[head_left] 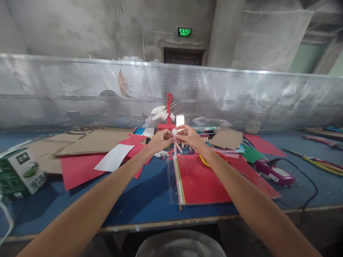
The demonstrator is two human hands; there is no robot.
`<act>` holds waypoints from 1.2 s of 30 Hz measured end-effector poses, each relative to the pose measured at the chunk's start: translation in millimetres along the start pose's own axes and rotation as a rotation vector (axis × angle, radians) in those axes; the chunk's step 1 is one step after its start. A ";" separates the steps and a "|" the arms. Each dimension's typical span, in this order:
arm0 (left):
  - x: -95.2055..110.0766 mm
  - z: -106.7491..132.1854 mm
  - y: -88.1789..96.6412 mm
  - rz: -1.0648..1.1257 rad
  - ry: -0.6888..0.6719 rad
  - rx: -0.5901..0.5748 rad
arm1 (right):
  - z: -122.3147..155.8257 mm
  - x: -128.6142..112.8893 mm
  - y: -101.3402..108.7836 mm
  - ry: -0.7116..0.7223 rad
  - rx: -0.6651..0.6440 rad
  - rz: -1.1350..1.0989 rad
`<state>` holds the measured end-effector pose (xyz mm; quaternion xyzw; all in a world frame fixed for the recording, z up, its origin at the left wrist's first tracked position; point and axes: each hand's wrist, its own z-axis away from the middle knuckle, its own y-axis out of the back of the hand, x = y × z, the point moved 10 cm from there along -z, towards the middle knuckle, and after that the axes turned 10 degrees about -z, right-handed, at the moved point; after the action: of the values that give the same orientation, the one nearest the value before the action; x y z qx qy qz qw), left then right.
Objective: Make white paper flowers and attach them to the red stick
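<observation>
My left hand [162, 140] and my right hand [189, 137] meet above the middle of the table, fingertips pinched together. Between them is a small white piece, shaped somewhat like a heart [175, 131]; its material is too small to make out. A thin pale strip hangs just below the fingers. Under my right forearm lies a stack of coloured paper [205, 180], red on top, in a clear sleeve. Behind my hands stand a lit phone screen [180, 120] and an upright red paper shape [169, 107] with white pieces beside it.
Cardboard sheets [99, 141] and a white sheet [114, 157] lie to the left, near a green-and-white box [23, 174]. At right are a purple power strip [274, 174] with a black cable, and yellow-handled pliers [318, 162]. A perforated metal screen [80, 96] runs along the back.
</observation>
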<state>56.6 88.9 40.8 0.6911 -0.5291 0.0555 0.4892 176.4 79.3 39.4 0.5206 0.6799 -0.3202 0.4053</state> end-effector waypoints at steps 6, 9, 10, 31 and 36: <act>-3.9 -3.0 -3.2 -0.016 -0.001 -0.015 | 0.9 -4.0 -3.5 0.003 -0.007 0.044; -3.3 -3.4 -3.2 -0.014 0.012 -0.024 | 1.6 -6.1 -4.8 -0.005 0.001 0.042; -3.1 -3.3 -3.0 -0.012 0.018 -0.026 | 1.8 -6.4 -5.0 -0.009 0.005 0.039; -5.4 -2.3 4.7 0.116 0.101 0.005 | 1.0 -4.6 -5.9 -0.001 -0.018 0.054; -11.7 -3.1 4.4 0.159 0.150 0.010 | -0.4 -3.8 -3.7 -0.002 0.001 0.069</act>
<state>49.4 99.2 38.1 0.6433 -0.5439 0.1483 0.5179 173.2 77.0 42.9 0.5435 0.6609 -0.3069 0.4167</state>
